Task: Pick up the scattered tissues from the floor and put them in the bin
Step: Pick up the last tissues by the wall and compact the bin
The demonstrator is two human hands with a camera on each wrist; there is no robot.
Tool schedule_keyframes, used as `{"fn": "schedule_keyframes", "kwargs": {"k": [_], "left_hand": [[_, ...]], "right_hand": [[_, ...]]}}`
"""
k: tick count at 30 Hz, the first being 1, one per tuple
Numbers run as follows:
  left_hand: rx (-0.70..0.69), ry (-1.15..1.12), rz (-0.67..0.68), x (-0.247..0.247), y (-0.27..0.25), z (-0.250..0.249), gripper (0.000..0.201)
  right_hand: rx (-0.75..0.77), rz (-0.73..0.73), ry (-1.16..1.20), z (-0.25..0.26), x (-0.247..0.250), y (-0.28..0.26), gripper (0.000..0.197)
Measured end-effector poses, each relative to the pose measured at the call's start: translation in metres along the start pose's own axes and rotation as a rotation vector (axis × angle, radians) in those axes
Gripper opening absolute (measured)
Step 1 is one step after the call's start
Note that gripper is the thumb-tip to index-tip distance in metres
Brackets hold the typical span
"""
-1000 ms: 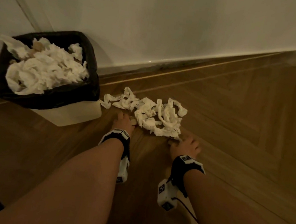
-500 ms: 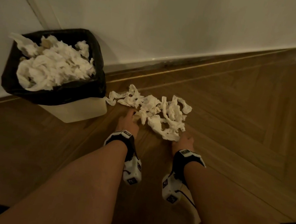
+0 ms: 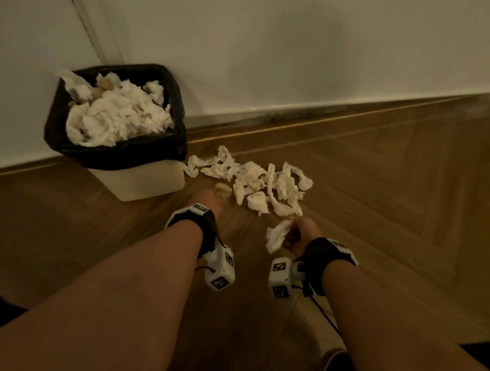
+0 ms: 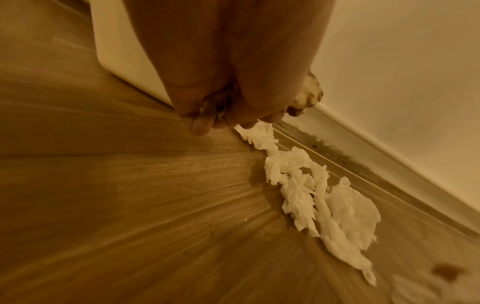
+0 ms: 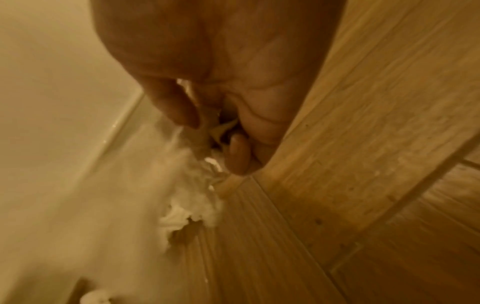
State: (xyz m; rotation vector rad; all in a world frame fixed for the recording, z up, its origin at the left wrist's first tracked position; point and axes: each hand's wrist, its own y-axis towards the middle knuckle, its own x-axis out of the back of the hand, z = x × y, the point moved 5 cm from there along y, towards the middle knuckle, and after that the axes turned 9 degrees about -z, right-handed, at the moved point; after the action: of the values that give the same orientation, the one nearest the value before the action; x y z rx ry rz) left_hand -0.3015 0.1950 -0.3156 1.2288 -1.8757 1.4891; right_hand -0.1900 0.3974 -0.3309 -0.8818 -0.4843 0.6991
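Note:
A white bin with a black liner (image 3: 116, 157) stands by the wall at the left, heaped with crumpled tissues (image 3: 115, 118). Several white tissues (image 3: 256, 183) lie scattered on the wooden floor just right of it; the left wrist view shows the same tissues (image 4: 324, 197). My left hand (image 3: 212, 201) is at the near edge of the pile, fingers curled round a brownish crumpled tissue (image 3: 223, 190); that hand (image 4: 228, 115) has the wad (image 4: 307, 94) poking out past it. My right hand (image 3: 298, 233) pinches a white tissue (image 3: 275, 239) lifted off the floor, the hand (image 5: 215, 131) gripping a blurred tissue (image 5: 192, 181).
A white wall and skirting board (image 3: 309, 109) run behind the pile and the bin. Bare wooden floor (image 3: 406, 206) stretches to the right and towards me. My knees are at the bottom corners.
Both hands have drawn back from the near edge of the pile. The right hand now holds a white tissue off the floor, and the left grips a brownish wad.

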Motion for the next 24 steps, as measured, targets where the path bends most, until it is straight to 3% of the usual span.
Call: {"fn": "schedule_keyframes", "kwargs": {"k": [3,4,7,9,10,12,14,18,21,22,24], "left_hand": [[-0.106,-0.07,-0.017,0.011,-0.008,-0.011,0.027],[-0.177,-0.077,-0.036,0.014,-0.011,-0.014,0.033],[-0.119,-0.189,-0.038,0.022,-0.021,-0.009,0.074],[-0.121,-0.198,-0.095,0.033,-0.023,-0.005,0.07],[-0.117,-0.233,-0.148,0.041,-0.024,-0.003,0.064],[-0.123,-0.279,-0.212,0.053,-0.03,-0.001,0.051],[-0.141,-0.344,-0.198,0.061,-0.038,-0.005,0.037],[-0.081,-0.754,-0.091,0.078,-0.051,-0.018,0.042],[-0.137,-0.841,-0.083,0.104,-0.068,-0.031,0.017],[-0.195,-0.822,-0.103,0.117,-0.073,-0.037,0.017],[-0.271,-0.804,-0.181,0.146,-0.081,-0.046,0.037]], "right_hand": [[-0.01,0.102,0.054,0.012,-0.007,-0.014,0.027],[0.026,0.121,0.003,0.018,-0.008,-0.019,0.031],[0.268,0.047,-0.304,0.041,-0.009,-0.028,0.023],[0.39,0.037,-0.384,0.05,-0.012,-0.033,0.018],[0.407,0.062,-0.368,0.051,-0.014,-0.035,0.027],[0.372,0.157,-0.293,0.052,-0.019,-0.045,0.036],[0.265,0.256,-0.125,0.054,-0.025,-0.058,0.029],[0.194,0.319,0.0,0.069,-0.034,-0.09,0.018],[0.296,0.222,-0.13,0.083,-0.045,-0.111,0.031],[0.338,0.165,-0.135,0.09,-0.048,-0.116,0.037],[0.35,0.164,-0.029,0.104,-0.062,-0.128,0.042]]}}
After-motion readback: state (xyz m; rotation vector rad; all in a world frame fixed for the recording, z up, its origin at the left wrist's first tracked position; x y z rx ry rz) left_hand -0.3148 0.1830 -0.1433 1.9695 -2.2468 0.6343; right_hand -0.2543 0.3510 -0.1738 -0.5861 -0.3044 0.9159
